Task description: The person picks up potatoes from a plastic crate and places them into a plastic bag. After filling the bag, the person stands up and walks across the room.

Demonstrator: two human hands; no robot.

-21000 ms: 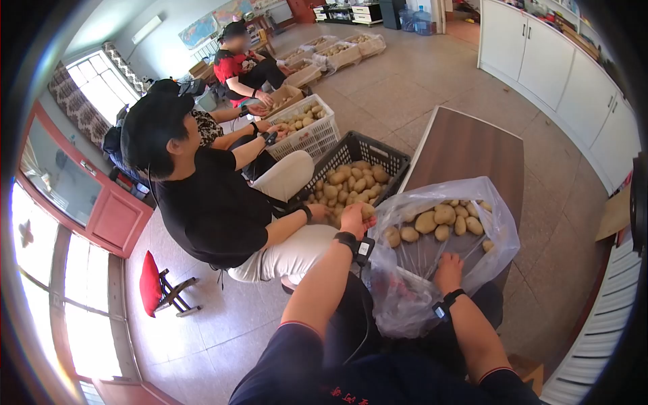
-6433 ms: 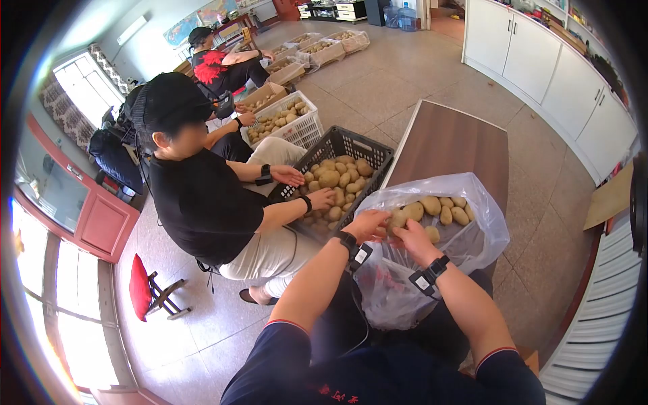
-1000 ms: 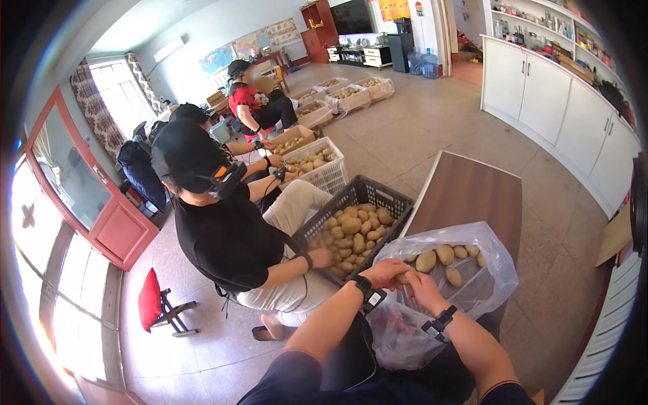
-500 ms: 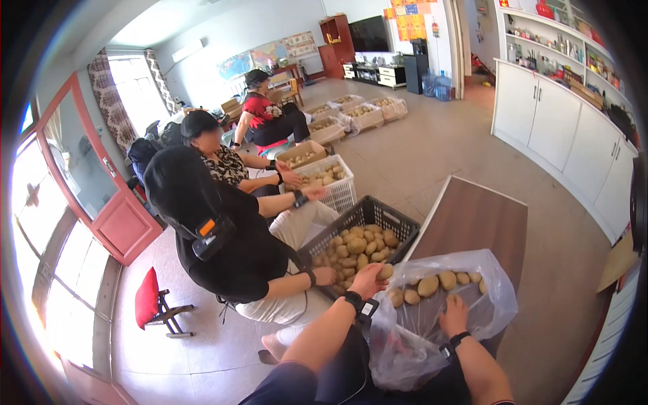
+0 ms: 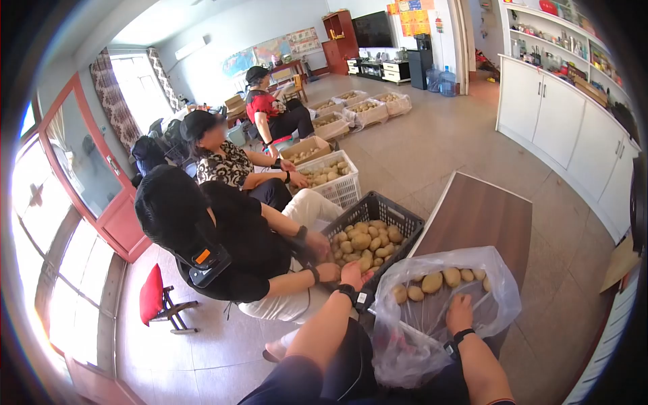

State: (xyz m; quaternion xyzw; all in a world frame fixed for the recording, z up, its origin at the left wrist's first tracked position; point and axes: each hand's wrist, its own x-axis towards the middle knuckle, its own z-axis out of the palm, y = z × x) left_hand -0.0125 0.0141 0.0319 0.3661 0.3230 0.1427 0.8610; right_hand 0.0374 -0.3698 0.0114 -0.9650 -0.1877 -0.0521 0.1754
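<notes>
My left hand (image 5: 352,275) reaches over the near side of a black plastic crate (image 5: 413,229) full of potatoes (image 5: 361,241). Its partly hidden fingers appear to close round a potato (image 5: 366,261). Inside a clear plastic bag (image 5: 505,297), my right hand (image 5: 460,314) rests low with fingers bent forward and slightly apart, nothing seen in them. Beyond those fingers, a curved row of several potatoes (image 5: 432,282) lies along the bag's far side. The bag spreads over the near end of a brown wooden table (image 5: 472,216).
A person in black (image 5: 229,236) sits at my left, both hands at the crate. Further back, two people sit by a white crate (image 5: 344,187) and a cardboard box (image 5: 312,140). A red-cushioned stool (image 5: 154,294) stands left; white cabinets (image 5: 560,115) line the right.
My left hand has moved from beside the bag, where it held a potato, leftward into the black crate. My right hand stays in the bag, its fingers closer together. The potato row looks the same.
</notes>
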